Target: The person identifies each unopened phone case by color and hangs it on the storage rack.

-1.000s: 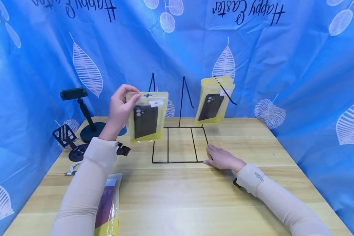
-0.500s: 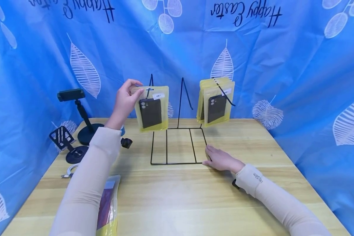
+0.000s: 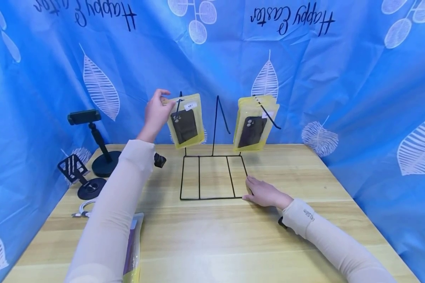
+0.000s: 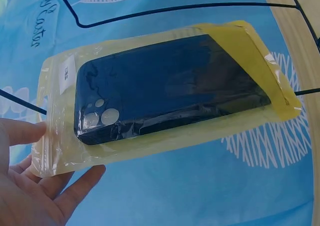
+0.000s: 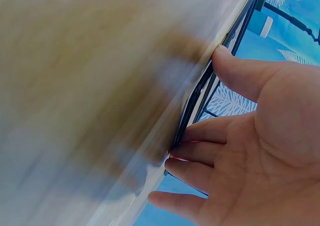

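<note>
My left hand (image 3: 157,114) pinches the top edge of a clear yellow-bottomed pouch with a dark phone case (image 3: 184,126) inside. In the head view, the left prong (image 3: 178,108) of a black wire display rack (image 3: 212,198) shows at the pouch's top; a rod runs to its edge in the left wrist view. Several similar pouches (image 3: 254,129) hang from the right prong; the middle prong (image 3: 224,116) is bare. My right hand (image 3: 265,192) rests at the right front corner of the rack's base, fingertips and thumb touching the wire (image 5: 187,108).
At the left stand a dark phone holder (image 3: 104,157) and a smaller folding stand (image 3: 88,186). A white cable (image 3: 86,206) lies near them. Partly under the left sleeve is another pouch (image 3: 132,243). A blue patterned cloth (image 3: 212,59) hangs around the table.
My left hand has carried its pouch up and forward to the left prong; the prong now shows in front of the pouch's top. My right hand has stayed at the rack's base.
</note>
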A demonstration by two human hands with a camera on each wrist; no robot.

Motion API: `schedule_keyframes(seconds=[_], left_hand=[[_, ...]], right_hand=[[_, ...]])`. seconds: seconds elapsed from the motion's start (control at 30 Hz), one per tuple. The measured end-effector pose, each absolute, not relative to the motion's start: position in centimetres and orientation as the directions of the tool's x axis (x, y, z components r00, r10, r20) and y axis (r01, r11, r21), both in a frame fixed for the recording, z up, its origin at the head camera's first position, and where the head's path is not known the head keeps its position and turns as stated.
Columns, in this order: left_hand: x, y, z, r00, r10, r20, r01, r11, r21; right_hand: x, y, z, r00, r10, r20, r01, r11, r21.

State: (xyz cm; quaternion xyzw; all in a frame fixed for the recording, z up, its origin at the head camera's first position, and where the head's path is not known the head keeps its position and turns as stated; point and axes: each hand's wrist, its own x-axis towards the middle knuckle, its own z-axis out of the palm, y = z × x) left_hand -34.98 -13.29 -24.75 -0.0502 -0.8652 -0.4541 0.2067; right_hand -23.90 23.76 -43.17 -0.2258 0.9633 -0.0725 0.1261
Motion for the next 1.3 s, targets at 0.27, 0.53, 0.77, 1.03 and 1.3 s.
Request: schedule_keyframes(seconds=[0.27, 0.53, 0.77, 1.03, 1.3], left_hand=[[-36.5, -13.3, -24.4, -0.937, -0.145, 0.317, 0.178, 0.584, 0.792], [-36.9, -13.1, -24.2, -0.951, -0.155, 0.268, 0.135, 0.57, 0.811], [-34.4, -13.7, -23.9, -0.935, -0.136, 0.327, 0.17, 0.638, 0.751], [-24.5, -16.1, -25.6, -0.89, 0.03, 0.455, 0.268, 0.842, 0.468], [-17.0, -22.3, -31.3, -0.984, 0.176, 0.002, 0.174, 0.974, 0.146]], right_hand=[[-23.9, 23.6, -43.2, -0.862, -0.456, -0.219, -0.421, 0.887, -0.189], [-24.0, 23.8, -43.5, -0.865, -0.453, -0.216, -0.421, 0.889, -0.179], [-24.0, 24.0, -43.4, -0.87, -0.445, -0.215, -0.411, 0.893, -0.185], [-24.2, 23.8, -43.2, -0.864, -0.454, -0.216, -0.423, 0.889, -0.176], [-24.6, 23.8, -43.1, -0.868, -0.449, -0.21, -0.425, 0.893, -0.151]])
